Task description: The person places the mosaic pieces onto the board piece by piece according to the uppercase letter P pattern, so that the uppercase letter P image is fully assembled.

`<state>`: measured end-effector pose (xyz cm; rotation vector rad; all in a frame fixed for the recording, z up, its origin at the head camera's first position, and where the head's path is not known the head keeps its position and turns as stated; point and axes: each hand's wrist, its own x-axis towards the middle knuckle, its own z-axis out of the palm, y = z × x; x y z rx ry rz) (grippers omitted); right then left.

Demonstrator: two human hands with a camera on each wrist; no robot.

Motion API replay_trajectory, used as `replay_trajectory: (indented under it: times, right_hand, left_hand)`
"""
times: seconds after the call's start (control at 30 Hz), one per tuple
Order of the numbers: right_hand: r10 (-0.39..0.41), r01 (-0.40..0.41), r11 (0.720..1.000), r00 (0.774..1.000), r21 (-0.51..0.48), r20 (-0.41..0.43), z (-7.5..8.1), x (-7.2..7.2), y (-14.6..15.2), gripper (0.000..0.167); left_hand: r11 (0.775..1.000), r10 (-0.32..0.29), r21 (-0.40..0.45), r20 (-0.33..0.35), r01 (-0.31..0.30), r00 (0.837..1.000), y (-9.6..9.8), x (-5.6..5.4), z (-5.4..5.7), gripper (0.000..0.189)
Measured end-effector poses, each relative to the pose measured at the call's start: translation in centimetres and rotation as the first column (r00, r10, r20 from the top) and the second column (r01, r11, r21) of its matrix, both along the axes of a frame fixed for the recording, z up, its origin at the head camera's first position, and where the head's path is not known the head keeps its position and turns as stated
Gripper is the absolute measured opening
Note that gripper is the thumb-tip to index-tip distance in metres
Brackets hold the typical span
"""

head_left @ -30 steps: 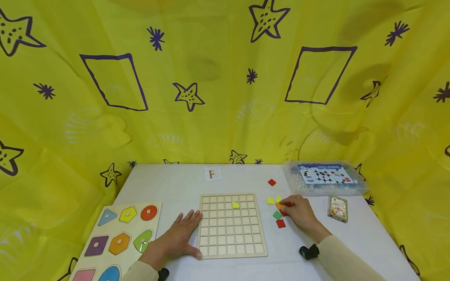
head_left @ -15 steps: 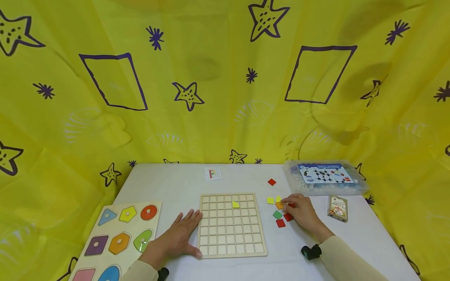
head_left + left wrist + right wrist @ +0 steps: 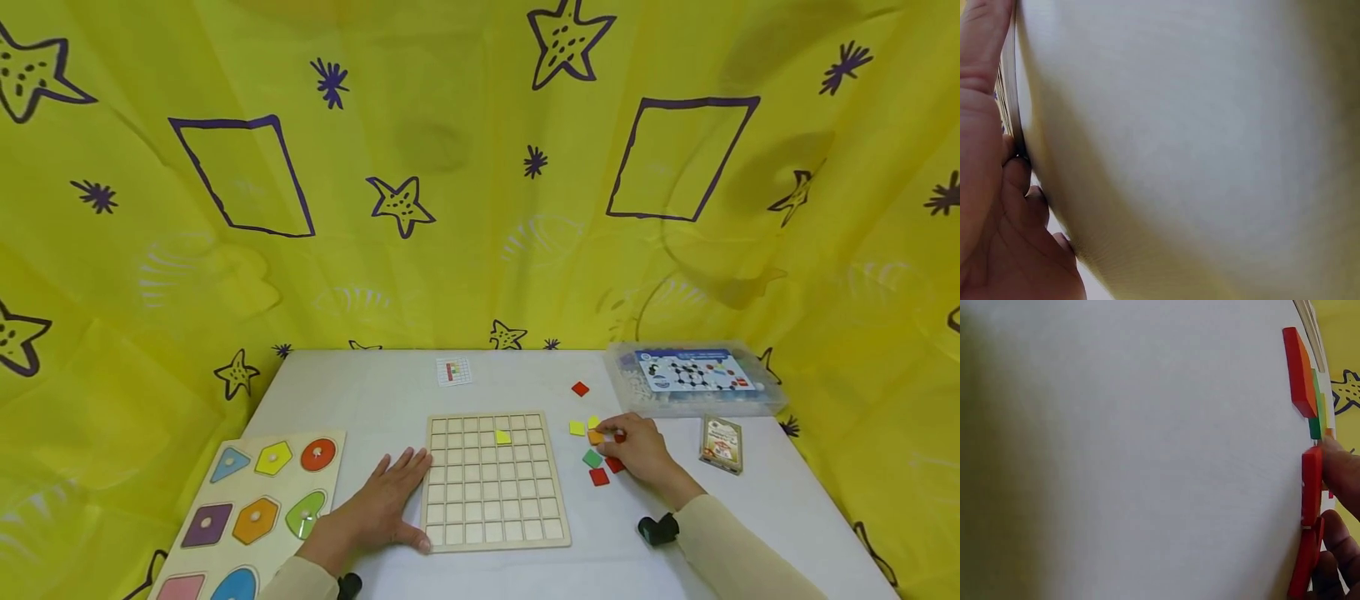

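My left hand [image 3: 386, 502] lies flat against the left edge of a wooden grid board [image 3: 487, 543], thumb at its near corner. A yellow tile [image 3: 502, 437] with a cut-off corner sits in one upper cell. At right, my right hand [image 3: 640, 450] is low over loose tiles, with thumb and index finger on either side of an orange tile [image 3: 596, 437]. Whether they grip it cannot be told. Around it lie two yellow tiles [image 3: 577, 428], a green tile [image 3: 592, 459] and several red tiles [image 3: 599, 477]. The right wrist view shows red tiles [image 3: 1312, 487] beside the fingers.
A shape puzzle board [image 3: 262, 475] with knobbed pieces lies at left. A small pattern card [image 3: 453, 372] is behind the grid. At back right are a clear plastic case [image 3: 693, 381] and a small card box [image 3: 722, 444]. A lone red tile [image 3: 580, 389] lies farther back.
My right thumb and index finger have spread apart around the orange tile. A red tile they partly covered shows more clearly. My left hand has stayed in place.
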<state>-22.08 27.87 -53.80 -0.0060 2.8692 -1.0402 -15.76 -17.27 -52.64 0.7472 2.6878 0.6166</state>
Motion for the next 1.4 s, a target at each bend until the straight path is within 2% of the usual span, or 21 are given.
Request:
replay_trajectory:
  times: [0.27,0.4,0.6,0.87,1.13,1.4]
  right_hand:
    - [0.003,-0.003,1.000,1.000,-0.004,-0.001,-0.1,-0.3,0.0,0.027]
    - [-0.021,0.021,0.997,1.000,-0.073,0.007,0.1,-0.2,0.0,0.028]
    - [-0.057,0.062,0.977,0.998,-0.202,0.030,0.5,-0.4,-0.3,0.030]
    - [-0.116,0.103,0.967,0.992,-0.233,-0.043,0.9,-0.4,-1.4,0.030]
    - [-0.108,0.062,0.957,0.983,-0.284,-0.150,1.6,-0.4,-3.4,0.028]
    - [-0.107,0.044,0.925,0.983,-0.377,-0.150,1.7,-0.8,-6.1,0.028]
  left_hand:
    - [1.000,0.008,-0.007,0.006,-0.008,1.000,0.0,-0.1,-0.1,0.134]
    - [1.000,0.015,-0.002,0.019,-0.015,1.000,0.0,-0.1,0.1,0.134]
    - [1.000,0.009,-0.008,0.014,-0.009,1.000,-0.2,-0.3,-0.1,0.134]
    - [1.000,0.005,-0.011,0.001,-0.005,1.000,-0.3,-0.5,-0.5,0.135]
    - [1.000,0.011,-0.014,0.015,-0.011,1.000,-0.2,-0.4,-0.4,0.134]
    - [0.999,0.023,-0.025,0.027,-0.023,0.999,-0.1,-0.2,-0.4,0.135]
